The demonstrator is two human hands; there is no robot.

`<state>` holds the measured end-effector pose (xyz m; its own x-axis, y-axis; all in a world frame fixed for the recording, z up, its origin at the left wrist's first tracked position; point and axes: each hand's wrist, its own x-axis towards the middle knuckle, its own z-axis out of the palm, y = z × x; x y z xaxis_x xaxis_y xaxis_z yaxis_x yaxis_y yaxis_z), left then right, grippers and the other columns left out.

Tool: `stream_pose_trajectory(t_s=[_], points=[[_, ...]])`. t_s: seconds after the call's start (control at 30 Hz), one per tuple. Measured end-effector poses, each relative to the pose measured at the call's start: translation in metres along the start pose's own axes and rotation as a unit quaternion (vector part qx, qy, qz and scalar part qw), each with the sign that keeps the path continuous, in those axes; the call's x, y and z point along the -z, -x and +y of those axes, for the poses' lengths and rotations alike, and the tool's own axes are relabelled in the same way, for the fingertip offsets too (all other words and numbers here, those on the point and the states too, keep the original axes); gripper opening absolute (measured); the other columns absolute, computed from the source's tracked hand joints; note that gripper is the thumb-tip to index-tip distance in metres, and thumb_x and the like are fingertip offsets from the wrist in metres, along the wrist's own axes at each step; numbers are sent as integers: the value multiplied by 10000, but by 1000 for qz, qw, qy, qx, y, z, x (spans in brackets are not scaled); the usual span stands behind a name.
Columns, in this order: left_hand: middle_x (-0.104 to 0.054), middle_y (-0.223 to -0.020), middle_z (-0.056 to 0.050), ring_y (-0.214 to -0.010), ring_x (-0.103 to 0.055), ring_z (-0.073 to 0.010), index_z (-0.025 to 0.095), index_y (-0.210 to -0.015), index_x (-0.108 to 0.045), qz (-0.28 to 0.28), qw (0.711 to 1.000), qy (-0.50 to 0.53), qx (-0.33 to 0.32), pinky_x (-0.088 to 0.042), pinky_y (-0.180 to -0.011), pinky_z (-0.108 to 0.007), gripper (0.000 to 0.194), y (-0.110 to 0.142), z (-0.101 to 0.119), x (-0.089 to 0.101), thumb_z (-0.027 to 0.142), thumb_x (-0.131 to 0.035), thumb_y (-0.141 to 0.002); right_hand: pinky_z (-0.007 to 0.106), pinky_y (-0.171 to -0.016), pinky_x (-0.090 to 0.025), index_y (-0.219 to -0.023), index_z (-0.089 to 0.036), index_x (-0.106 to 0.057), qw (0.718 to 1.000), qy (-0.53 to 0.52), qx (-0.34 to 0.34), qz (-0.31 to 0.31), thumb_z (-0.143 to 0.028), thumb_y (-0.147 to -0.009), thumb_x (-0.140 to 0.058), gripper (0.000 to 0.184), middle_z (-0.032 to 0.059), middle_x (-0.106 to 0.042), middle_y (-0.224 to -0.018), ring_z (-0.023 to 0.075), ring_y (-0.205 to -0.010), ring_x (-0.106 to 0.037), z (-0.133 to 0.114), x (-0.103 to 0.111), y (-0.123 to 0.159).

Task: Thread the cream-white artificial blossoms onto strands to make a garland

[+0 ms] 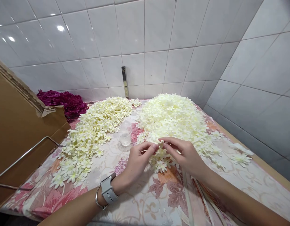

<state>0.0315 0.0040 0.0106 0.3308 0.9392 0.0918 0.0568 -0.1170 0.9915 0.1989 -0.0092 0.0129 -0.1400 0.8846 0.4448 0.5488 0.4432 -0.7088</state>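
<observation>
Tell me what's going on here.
A person's left hand and right hand meet at the fingertips, pinching a small pale piece, too small to identify. They are at the near edge of the right heap of pale flowers. Another pale heap lies left on the patterned cloth, a clear cup between the heaps.

The head-worn view looks forward and down from the near side of the cloth-covered table (137,204), the left hand (139,160) and right hand (188,157) close, just below the frame's centre, the tiled wall (156,28) farther off, across the top.
</observation>
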Motion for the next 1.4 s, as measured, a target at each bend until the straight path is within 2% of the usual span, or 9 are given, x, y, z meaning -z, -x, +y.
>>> stream_pose_trajectory(t_s=[0.13, 0.27, 0.4, 0.53, 0.73, 1.0, 1.1, 1.2, 1.4], points=[[-661, -833, -49, -809, -600, -173, 166, -801, -648, 13, 1000, 16, 10, -465, -748, -281, 170, -2, 0, -1, 332, -632, -766, 267, -569, -506, -800, -178, -666, 1000, -14, 0, 26, -260, -827, -528, 163, 37, -706, -730, 162, -619, -652, 1, -1, 1], [-647, -825, -37, -785, -602, -160, 172, -824, -623, 34, 996, 65, 40, -474, -734, -273, 191, 0, 4, -2, 323, -681, -722, 278, -574, -510, -719, -193, -660, 998, -6, 4, 65, -256, -787, -583, 121, 25, -709, -693, 171, -607, -653, -2, 0, 3], [-655, -802, -65, -791, -599, -168, 149, -753, -678, -26, 993, 75, 84, -461, -750, -273, 206, 2, 7, -2, 351, -638, -758, 272, -535, -482, -644, -205, -628, 997, 22, 9, 78, -242, -763, -609, 126, 11, -681, -620, 164, -562, -627, -6, 1, 4], [-662, -794, -71, -775, -605, -171, 149, -736, -684, -43, 985, 118, 120, -454, -721, -266, 226, 2, 8, -2, 370, -644, -747, 260, -500, -440, -605, -203, -571, 993, 51, 75, 81, -214, -772, -596, 170, 4, -630, -568, 141, -523, -579, -6, -1, 5], [-624, -761, -31, -754, -615, -139, 158, -706, -619, -6, 974, 181, 134, -443, -722, -242, 180, 0, 9, -1, 329, -635, -758, 253, -592, -479, -798, -208, -599, 990, 43, 129, 24, -155, -838, -512, 109, 20, -681, -728, 149, -660, -633, -5, -4, 4], [-581, -703, -26, -749, -598, -155, 161, -686, -590, -12, 980, 146, 136, -423, -603, -220, 204, 0, 7, 1, 345, -666, -726, 286, -644, -512, -986, -201, -590, 1000, 22, -1, -2, -221, -849, -475, 179, 59, -683, -921, 172, -750, -641, -8, -4, 4], [-582, -724, -30, -748, -583, -152, 160, -702, -609, -19, 985, 127, 117, -443, -629, -235, 192, 0, 9, 0, 340, -674, -720, 284, -644, -503, -879, -202, -614, 999, -27, -36, -12, -281, -852, -488, 152, 49, -671, -854, 174, -747, -626, -9, -2, 2], [-588, -711, -28, -744, -589, -159, 160, -674, -602, 3, 988, 112, 104, -453, -648, -246, 192, 0, 11, -1, 333, -677, -710, 271, -592, -494, -769, -188, -624, 987, -114, -114, -4, -374, -828, -532, 217, 36, -647, -733, 164, -669, -611, -7, 1, 0], [-593, -662, -9, -705, -604, -152, 163, -634, -586, 31, 990, 95, 98, -441, -657, -246, 204, -2, 8, 0, 332, -675, -704, 266, -541, -475, -566, -170, -570, 946, -231, -222, 53, -479, -595, -741, 354, 8, -595, -548, 145, -540, -581, -1, 4, -5]])
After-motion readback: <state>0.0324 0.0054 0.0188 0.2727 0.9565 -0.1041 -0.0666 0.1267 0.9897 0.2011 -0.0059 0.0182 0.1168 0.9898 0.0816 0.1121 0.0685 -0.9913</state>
